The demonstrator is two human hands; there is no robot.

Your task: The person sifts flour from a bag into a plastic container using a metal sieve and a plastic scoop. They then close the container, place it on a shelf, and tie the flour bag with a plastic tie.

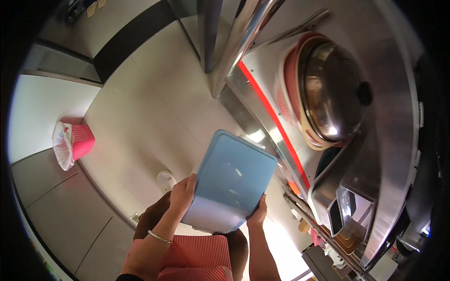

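A rectangular container with a translucent blue lid point(239, 168) is held tilted in front of my body, over the floor. My left hand point(183, 194) grips its left edge, thumb along the rim. On the opposite lower edge is my right hand point(258, 211), its fingers partly hidden beneath. The container's underside and contents are hidden. Below it lies red striped cloth point(200, 249) across my lap.
To the right, a metal shelf with a red edge strip point(274, 123) bears stacked basins and a glass lid with a black knob point(334, 91). Lower right, trays point(346, 242) sit on a rack. A pink wastebasket point(83, 140) with a bag stands at the left wall.
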